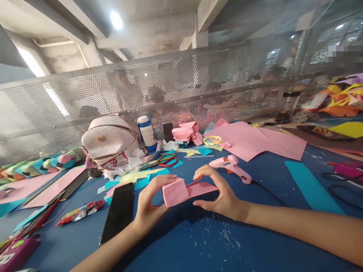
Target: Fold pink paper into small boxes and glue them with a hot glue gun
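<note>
My left hand is closed around a small pink paper box, fingers over its top and thumb underneath. From the box's right side a pink paper strip sticks out. Around that strip, my right hand is curved with thumb and fingers well apart, its grip not closed on the paper. Just beyond my right hand a pink glue gun lies on the blue table, its cord trailing right. A black phone lies beside my left wrist.
Behind stand a pale backpack, a white-blue bottle and a perforated metal screen. Scissors lie among paper scraps. Pink sheets spread at the back right, and a blue strip lies on the right. A snack wrapper is at left.
</note>
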Available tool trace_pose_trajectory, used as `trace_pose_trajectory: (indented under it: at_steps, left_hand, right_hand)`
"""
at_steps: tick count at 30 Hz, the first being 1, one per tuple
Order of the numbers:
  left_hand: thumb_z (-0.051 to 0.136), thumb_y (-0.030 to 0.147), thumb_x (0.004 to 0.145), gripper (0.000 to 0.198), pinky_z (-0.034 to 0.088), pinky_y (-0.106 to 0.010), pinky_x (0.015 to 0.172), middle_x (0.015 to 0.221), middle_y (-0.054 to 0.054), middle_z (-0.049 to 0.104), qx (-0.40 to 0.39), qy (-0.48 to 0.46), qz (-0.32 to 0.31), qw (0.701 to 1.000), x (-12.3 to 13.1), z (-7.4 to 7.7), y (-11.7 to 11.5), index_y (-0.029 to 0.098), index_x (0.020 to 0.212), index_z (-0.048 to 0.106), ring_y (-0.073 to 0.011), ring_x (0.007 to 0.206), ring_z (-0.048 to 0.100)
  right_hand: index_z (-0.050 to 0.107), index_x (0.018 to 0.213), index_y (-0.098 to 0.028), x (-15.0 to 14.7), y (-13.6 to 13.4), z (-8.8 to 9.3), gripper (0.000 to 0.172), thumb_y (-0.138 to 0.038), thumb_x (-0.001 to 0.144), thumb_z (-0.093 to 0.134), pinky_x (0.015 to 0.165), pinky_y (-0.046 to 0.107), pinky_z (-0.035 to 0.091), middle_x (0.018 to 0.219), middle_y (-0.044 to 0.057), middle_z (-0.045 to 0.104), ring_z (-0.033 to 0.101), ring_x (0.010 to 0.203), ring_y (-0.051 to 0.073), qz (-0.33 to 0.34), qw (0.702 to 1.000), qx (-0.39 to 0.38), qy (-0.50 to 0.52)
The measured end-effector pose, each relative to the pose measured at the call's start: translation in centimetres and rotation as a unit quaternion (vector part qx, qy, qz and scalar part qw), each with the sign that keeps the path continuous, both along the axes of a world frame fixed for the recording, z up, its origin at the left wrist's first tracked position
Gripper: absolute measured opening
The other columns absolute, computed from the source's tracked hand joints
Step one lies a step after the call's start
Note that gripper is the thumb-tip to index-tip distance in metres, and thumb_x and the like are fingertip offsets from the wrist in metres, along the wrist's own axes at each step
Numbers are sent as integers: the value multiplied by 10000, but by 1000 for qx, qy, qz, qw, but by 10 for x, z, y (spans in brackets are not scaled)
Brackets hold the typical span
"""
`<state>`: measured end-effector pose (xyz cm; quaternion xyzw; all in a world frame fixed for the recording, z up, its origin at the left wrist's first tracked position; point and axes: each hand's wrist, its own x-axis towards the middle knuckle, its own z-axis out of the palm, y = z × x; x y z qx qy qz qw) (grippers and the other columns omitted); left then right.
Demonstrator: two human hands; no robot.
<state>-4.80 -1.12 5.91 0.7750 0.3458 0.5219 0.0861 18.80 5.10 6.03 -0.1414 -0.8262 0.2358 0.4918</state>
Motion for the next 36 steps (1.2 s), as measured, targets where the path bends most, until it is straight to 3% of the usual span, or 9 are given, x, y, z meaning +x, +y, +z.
trace_pose_trajectory:
  at_steps: [3, 6, 9, 13, 19, 26, 31, 36]
  left_hand:
    - [744, 231, 822, 412, 531, -404, 910, 1166, -118, 676, 97, 59, 12, 993, -4, 9, 2, 210, 1207, 597, -263, 1086, 648]
    - [724, 221, 839, 407, 530, -398, 884, 1135, -109, 686, 144, 99, 30, 984, -5, 10, 2, 212, 1222, 586, -258, 1064, 656]
    - [729, 227, 833, 396, 531, -380, 859, 1111, -100, 695, 129, 100, 48, 985, -4, 6, 2, 218, 1201, 584, -248, 1032, 666]
    - [713, 210, 834, 351, 523, -355, 868, 1118, -91, 690, 80, 72, 76, 991, -4, 2, 0, 218, 1161, 585, -234, 1030, 662]
    - [601, 220, 899, 318, 506, -351, 902, 1161, -87, 659, 38, 16, 99, 994, -2, -3, 0, 224, 1208, 529, -230, 1070, 634]
    - [438, 502, 973, 475, 442, -449, 993, 1283, -160, 523, -34, -40, 94, 994, 2, -17, 1, 189, 1329, 415, -287, 1194, 535]
    - [356, 572, 972, 553, 395, -483, 1059, 1366, -170, 439, -40, -64, 67, 995, 4, -24, 1, 191, 1373, 348, -306, 1276, 462]
    - [352, 554, 979, 542, 396, -493, 1067, 1391, -168, 436, -47, -66, 43, 996, 5, -25, 0, 205, 1393, 323, -308, 1287, 468]
  right_hand:
    - [559, 1081, -248, -3, 4, -6, 316, -217, 807, 712, 962, 398, 449, 1083, 54, 567, 551, 1067, 229, -19, 1000, -18, -8]
    - [503, 1241, -275, -7, 7, -13, 524, -181, 767, 707, 1061, 436, 413, 1314, 76, 504, 493, 1244, 248, -24, 995, -101, 14]
    - [360, 1382, -289, -12, 8, -20, 724, -233, 759, 726, 1108, 466, 385, 1477, 118, 387, 411, 1367, 263, 9, 969, -241, 49]
    - [393, 1376, -294, -15, 9, -24, 720, -327, 764, 772, 1108, 453, 396, 1516, 128, 372, 366, 1412, 262, 54, 939, -334, 55]
    - [691, 1078, -202, -15, 9, -17, 317, -395, 827, 716, 1037, 440, 467, 1202, 91, 681, 635, 1135, 248, 92, 940, -328, -22]
    - [763, 1036, -218, -13, 3, -19, 269, -394, 855, 670, 905, 400, 554, 988, 50, 763, 696, 989, 250, 93, 944, -317, -29]
    - [736, 1136, -257, -10, -3, -17, 275, -257, 920, 565, 842, 332, 571, 1006, 21, 765, 706, 951, 213, 102, 961, -251, -59]
    - [749, 1107, -252, -9, -6, -12, 263, -222, 909, 579, 912, 341, 554, 1083, 31, 751, 703, 1010, 214, 113, 964, -236, -44]
